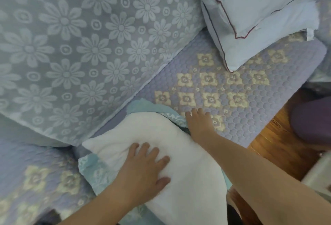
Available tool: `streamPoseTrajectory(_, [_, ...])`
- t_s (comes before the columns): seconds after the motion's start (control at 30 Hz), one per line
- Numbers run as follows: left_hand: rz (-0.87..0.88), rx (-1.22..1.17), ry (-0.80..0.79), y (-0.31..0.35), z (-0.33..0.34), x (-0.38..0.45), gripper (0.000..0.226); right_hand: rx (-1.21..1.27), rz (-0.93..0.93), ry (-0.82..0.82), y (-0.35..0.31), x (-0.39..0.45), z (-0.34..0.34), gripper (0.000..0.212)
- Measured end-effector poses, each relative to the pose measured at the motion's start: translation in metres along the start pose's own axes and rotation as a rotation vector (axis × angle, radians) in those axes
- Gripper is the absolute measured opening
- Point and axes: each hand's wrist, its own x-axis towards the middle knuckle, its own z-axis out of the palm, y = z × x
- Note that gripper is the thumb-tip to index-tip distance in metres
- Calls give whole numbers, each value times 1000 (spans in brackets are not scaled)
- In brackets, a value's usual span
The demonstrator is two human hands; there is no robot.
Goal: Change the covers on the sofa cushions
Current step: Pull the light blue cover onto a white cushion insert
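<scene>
A sofa dressed in a quilted lilac seat cover with cream flower squares fills the room's near corner, its back draped in a pale daisy-patterned throw, and a strip of wooden floor shows at the right.

On the seat, close to the front edge, lies the white cushion insert. It sits on top of a light teal patterned cover, whose fabric pokes out beyond its far corner and along its left side. Whether the insert is partly inside that cover or merely resting on it, I cannot tell.

The left hand lies flat on the insert, fingers spread and straight, probably pinning it down so it does not slide. The right hand reaches past the far corner, fingers loosely extended with the tips on the seat beside the teal edge; it appears to hold nothing, and looks ready to catch that edge.

Further back, two pale blue pillows with dark red piping are stacked against the sofa back, well apart from the work. At the far right sits a purple rounded object, too blurred to identify.
</scene>
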Motion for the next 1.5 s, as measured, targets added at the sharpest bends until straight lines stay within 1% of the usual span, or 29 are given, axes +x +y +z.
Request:
streamPoseTrajectory(0.03, [5,10,23,-1,-1,1,55,13,46,6,3,5,-4,52])
streamPoseTrajectory(0.1, [10,33,68,-5,-1,3,56,87,126,79,11,11,-12,38])
streamPoseTrajectory(0.2, [36,62,90,-14,1,6,57,157,190,301,26,11,-32,29])
streamPoseTrajectory(0.23, [54,62,89,-15,1,7,58,202,183,382,27,9,-40,26])
streamPoseTrajectory(0.27, [71,61,75,-15,0,8,60,249,138,434,24,8,-46,22])
streamPoseTrajectory(0.3, [83,55,62,-15,-2,9,63,293,47,429,16,4,-51,18])
streamPoseTrajectory(0.33, [89,47,49,-14,-6,12,65,320,-71,373,3,1,-50,16])
streamPoseTrajectory(0.37, [87,37,39,-11,-10,16,68,330,-177,275,-13,-4,-43,17])
streamPoseTrajectory(0.4, [80,32,33,-9,-14,19,69,329,-244,158,-26,-9,-33,22])
streamPoseTrajectory(0.43, [59,24,27,-6,-17,24,70,335,-256,64,-34,-10,-22,26])
streamPoseTrajectory(0.5, [-41,-9,4,-4,-16,38,72,401,-157,-27,-33,-3,-2,33])
streamPoseTrajectory(0.57, [-157,-21,-47,-7,-9,55,71,430,-90,-68,-26,7,8,39])
streamPoseTrajectory(0.63, [-203,37,-96,-10,-7,66,71,433,-71,-75,-19,12,16,44])
streamPoseTrajectory(0.73, [-103,118,-144,-7,-11,61,72,457,16,-86,4,16,28,58])
streamPoseTrajectory(0.83, [-53,101,-208,-4,-3,27,74,401,3,-226,19,22,37,79])
streamPoseTrajectory(0.9, [-62,111,-177,-4,7,9,73,393,-33,-308,4,20,47,93])
streamPoseTrajectory(0.93, [-75,126,-175,-4,8,3,73,394,-27,-320,-9,17,53,97])
streamPoseTrajectory(0.97, [-80,113,-170,-1,7,1,73,390,6,-301,-22,14,59,97])
streamPoseTrajectory(1.0, [-79,91,-189,3,5,0,72,368,50,-255,-32,12,64,92])
streamPoseTrajectory(1.07, [-81,61,-190,13,3,3,73,259,129,-128,-41,12,68,72])
streamPoseTrajectory(1.13, [-97,45,-207,17,-1,5,74,140,129,-16,-39,15,66,54])
streamPoseTrajectory(1.17, [-106,42,-206,17,-1,3,73,93,109,2,-37,16,65,52])
streamPoseTrajectory(1.2, [-115,45,-198,16,-2,0,73,55,92,-2,-34,16,63,54])
streamPoseTrajectory(1.27, [-128,37,-192,16,-6,-5,71,20,90,-36,-30,10,58,66])
streamPoseTrajectory(1.3, [-136,38,-190,16,-9,-7,71,28,105,-50,-28,2,54,68])
streamPoseTrajectory(1.33, [-139,42,-187,17,-14,-9,73,51,129,-49,-24,-9,48,66])
streamPoseTrajectory(1.43, [-183,66,-170,15,-35,-13,77,192,271,3,3,-63,28,41])
streamPoseTrajectory(1.5, [-216,73,-143,10,-50,-19,75,342,402,115,29,-110,6,28])
